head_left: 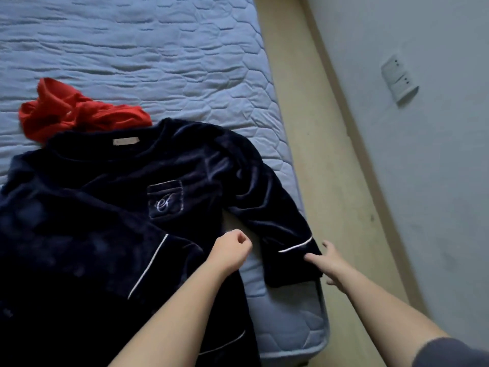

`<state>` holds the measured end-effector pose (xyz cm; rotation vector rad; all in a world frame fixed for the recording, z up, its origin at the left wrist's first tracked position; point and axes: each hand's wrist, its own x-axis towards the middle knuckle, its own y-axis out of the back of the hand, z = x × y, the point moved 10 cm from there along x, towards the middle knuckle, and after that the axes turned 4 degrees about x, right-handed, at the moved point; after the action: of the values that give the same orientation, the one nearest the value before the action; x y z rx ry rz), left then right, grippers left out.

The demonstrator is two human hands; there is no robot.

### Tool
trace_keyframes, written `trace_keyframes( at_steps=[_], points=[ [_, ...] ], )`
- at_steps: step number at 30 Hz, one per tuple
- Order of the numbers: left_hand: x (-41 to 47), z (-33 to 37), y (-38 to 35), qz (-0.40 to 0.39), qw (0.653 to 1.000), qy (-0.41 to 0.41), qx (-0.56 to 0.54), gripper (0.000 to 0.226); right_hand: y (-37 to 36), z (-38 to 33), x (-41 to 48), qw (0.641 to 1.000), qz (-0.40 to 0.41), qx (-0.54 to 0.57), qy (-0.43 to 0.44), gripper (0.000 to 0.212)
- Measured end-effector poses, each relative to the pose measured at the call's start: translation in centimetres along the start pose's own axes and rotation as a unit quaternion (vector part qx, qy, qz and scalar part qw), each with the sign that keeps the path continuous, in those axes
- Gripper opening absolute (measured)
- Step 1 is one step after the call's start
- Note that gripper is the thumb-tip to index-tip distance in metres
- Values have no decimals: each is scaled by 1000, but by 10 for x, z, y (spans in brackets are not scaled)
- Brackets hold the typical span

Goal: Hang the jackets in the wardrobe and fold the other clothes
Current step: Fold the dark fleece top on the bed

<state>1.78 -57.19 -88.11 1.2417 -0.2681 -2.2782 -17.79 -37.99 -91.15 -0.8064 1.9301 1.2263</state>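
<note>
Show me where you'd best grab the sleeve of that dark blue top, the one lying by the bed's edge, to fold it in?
Probably at the cuff, just below its white piping, coming from the mattress edge side. The sleeve lies flat with a bend, and its free end points that way. The right hand is right there, its grip open, thumb on the cuff.

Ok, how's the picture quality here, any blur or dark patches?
Head view: dim bluish light, no glare; the lower part of the navy velvet top sinks to near-black; motion blur smears the wall socket and the right hand; the mattress quilting looks fairly sharp.
</note>
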Motion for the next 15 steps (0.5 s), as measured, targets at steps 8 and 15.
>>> trace_keyframes(
  at_steps=[8, 15],
  points=[
    [16, 32, -72, -52, 991, 38, 116, 21, 56, -11, 23, 974, -7, 216, 68, 13],
    [-19, 75, -38, -65, 986, 29, 151, 23, 190, -60, -1, 925, 130, 346, 86, 22]
  ],
)
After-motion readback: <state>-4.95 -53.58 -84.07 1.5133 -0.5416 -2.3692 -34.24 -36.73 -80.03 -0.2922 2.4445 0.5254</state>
